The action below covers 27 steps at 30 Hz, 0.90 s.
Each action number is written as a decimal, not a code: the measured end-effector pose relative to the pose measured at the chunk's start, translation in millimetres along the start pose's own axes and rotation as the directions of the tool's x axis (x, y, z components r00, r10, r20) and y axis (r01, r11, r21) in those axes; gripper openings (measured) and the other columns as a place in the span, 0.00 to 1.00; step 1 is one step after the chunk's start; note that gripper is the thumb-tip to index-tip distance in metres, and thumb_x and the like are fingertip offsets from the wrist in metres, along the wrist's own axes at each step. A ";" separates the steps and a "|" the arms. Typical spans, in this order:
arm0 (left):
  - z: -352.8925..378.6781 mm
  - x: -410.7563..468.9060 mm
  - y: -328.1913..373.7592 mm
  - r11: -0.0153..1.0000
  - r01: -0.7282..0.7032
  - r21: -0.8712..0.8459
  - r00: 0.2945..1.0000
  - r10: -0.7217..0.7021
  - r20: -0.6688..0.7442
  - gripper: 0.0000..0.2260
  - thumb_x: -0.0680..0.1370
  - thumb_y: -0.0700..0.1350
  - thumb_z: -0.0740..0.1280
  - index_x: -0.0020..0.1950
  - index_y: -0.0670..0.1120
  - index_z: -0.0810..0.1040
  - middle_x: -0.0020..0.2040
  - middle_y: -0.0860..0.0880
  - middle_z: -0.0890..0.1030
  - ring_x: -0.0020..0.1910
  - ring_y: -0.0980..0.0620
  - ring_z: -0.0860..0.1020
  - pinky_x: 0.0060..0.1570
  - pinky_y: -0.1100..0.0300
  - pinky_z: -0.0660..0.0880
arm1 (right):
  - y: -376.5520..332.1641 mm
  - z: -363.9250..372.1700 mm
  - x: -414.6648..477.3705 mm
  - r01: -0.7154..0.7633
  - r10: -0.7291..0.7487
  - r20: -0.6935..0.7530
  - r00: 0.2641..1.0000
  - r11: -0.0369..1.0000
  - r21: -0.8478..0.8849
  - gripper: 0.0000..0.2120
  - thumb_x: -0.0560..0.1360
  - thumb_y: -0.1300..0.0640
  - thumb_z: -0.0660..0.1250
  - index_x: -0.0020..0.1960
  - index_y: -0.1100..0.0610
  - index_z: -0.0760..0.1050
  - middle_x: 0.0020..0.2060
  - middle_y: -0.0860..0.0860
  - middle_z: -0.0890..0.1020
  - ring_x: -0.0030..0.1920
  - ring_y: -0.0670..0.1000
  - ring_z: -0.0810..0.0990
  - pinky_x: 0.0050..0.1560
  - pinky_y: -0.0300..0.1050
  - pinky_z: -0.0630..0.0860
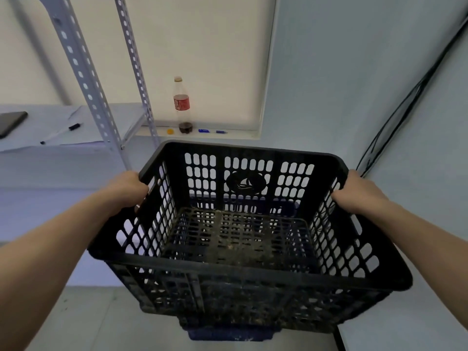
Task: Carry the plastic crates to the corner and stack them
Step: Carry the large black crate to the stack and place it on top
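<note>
Black perforated plastic crate (240, 295): held in the air in the room corner, open side up, near wall lower than far wall. Dirt lies on its floor grid.

Grey slotted metal rack (83, 72): stands close to the crate's left rim. A swing to that side would likely strike a post.

Blue plastic crate (230, 335): on the floor directly below, mostly hidden by the black one. Alignment cannot be confirmed. Lowering blind or tilted risks a skewed, unseated stack.

Black cables (395, 117): hang on the right wall, a likely snag for a corner.

Left hand (128, 190), right hand (359, 191): each curled round a side rim. Both grips sit towards the far end, so the near end may dip.
</note>
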<state>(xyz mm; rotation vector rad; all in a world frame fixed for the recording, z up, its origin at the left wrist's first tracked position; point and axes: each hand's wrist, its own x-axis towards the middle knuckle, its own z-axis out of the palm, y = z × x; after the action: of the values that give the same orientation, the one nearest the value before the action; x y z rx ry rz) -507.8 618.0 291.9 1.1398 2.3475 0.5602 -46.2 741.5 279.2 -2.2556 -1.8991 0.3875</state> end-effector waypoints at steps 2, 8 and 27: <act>-3.4 -3.0 3.0 1.000 0.002 -0.002 1.000 -0.002 0.013 0.07 0.76 0.34 0.64 0.52 0.34 0.78 0.43 0.32 0.82 0.40 0.32 0.83 0.40 0.36 0.82 | -1.7 -2.9 0.7 0.022 -0.022 -0.001 1.000 0.999 0.041 0.16 0.70 0.56 0.65 0.56 0.61 0.75 0.44 0.59 0.83 0.41 0.59 0.81 0.39 0.47 0.76; -10.4 -1.5 9.5 0.999 0.004 -0.043 1.000 -0.004 0.003 0.05 0.78 0.33 0.63 0.50 0.32 0.76 0.43 0.31 0.80 0.36 0.33 0.82 0.33 0.41 0.82 | -20.5 -24.7 18.8 0.061 -0.059 -0.021 0.998 0.993 0.100 0.12 0.72 0.52 0.70 0.49 0.59 0.78 0.42 0.59 0.84 0.41 0.58 0.82 0.38 0.46 0.74; -1.6 23.4 10.5 0.992 -0.120 0.027 0.990 0.122 -0.065 0.05 0.71 0.33 0.67 0.45 0.33 0.80 0.40 0.34 0.81 0.41 0.35 0.81 0.44 0.47 0.81 | -15.7 -0.5 21.8 0.025 -0.018 -0.094 0.995 0.997 0.078 0.10 0.70 0.51 0.70 0.45 0.56 0.77 0.37 0.56 0.82 0.38 0.58 0.81 0.39 0.48 0.76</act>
<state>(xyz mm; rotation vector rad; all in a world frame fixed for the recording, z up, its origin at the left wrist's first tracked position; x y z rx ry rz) -515.0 642.5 293.5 1.2996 2.3584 0.6235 -57.4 765.7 282.3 -2.1624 -1.8276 0.3417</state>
